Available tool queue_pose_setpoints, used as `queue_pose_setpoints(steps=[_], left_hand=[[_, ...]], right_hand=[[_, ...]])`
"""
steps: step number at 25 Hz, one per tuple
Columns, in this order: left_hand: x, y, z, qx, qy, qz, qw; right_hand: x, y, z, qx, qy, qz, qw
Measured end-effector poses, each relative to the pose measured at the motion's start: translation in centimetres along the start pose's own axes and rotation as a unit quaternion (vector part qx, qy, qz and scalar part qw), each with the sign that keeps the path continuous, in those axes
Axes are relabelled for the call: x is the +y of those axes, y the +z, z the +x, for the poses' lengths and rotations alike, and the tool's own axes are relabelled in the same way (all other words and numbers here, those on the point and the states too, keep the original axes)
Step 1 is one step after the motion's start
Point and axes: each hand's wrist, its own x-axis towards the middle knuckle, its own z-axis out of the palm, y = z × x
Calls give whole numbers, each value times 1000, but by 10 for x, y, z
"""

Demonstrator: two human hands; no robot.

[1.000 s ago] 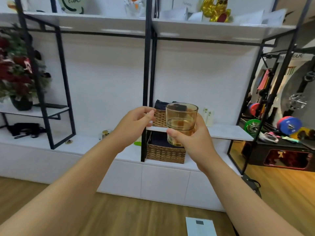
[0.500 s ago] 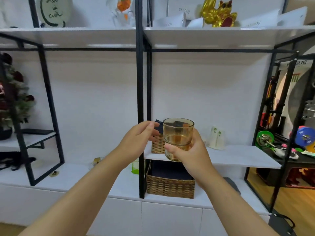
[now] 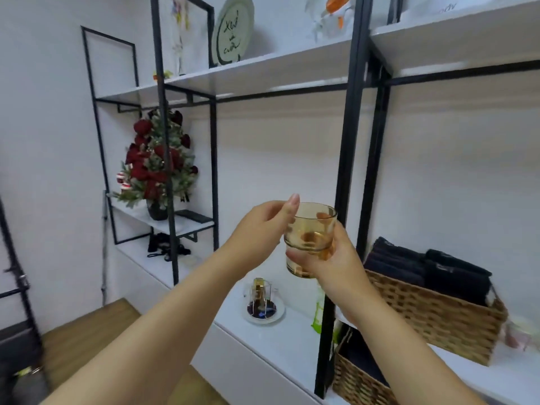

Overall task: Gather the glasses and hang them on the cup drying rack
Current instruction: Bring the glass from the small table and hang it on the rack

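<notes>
An amber drinking glass (image 3: 309, 232) is held upright at chest height, with my right hand (image 3: 336, 261) gripping its lower half from the right. My left hand (image 3: 263, 226) hovers at the glass's left side, fingers loosely curled and thumb up beside the rim, holding nothing. Below the hands, a small wire stand with a gold top (image 3: 261, 298) sits on a round white tray on the counter; it looks like the cup drying rack, with something dark at its base.
A black-framed shelf unit has a post (image 3: 342, 171) right behind the glass. On the right, a wicker basket (image 3: 432, 314) holds dark towels, and another basket (image 3: 359, 381) stands below. A red flower arrangement (image 3: 157, 165) fills a left shelf. The white counter (image 3: 286, 343) runs beneath.
The view has swung left and closer to the shelves, bringing the small stand on the counter into sight. My right hand still holds the glass; my left hand has closed in beside its rim.
</notes>
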Motion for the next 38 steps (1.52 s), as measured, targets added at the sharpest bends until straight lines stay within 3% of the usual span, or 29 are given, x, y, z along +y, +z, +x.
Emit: queue_pose_setpoints(steps=[6, 12, 16, 20, 24, 32, 38], left_hand=[[-47, -20, 48, 72, -41, 90, 993], [-115, -59, 113, 119, -33, 57, 991], [-159, -115, 175, 97, -21, -5, 995], [-199, -155, 230, 72, -23, -61, 995], [-243, -155, 280, 40, -32, -117, 992], [-330, -151, 367, 3, 5, -40, 999], [-431, -180, 439, -31, -40, 55, 997]], right_hand=[[36, 50, 77, -59, -24, 47, 997], [72, 108, 153, -63, -40, 51, 996], [107, 160, 214, -43, -12, 118, 992], [148, 218, 250, -20, 87, 344, 935], [176, 245, 290, 43, 130, 473, 870], [260, 266, 379, 126, 116, 577, 798], [355, 242, 451, 174, 164, 594, 768]])
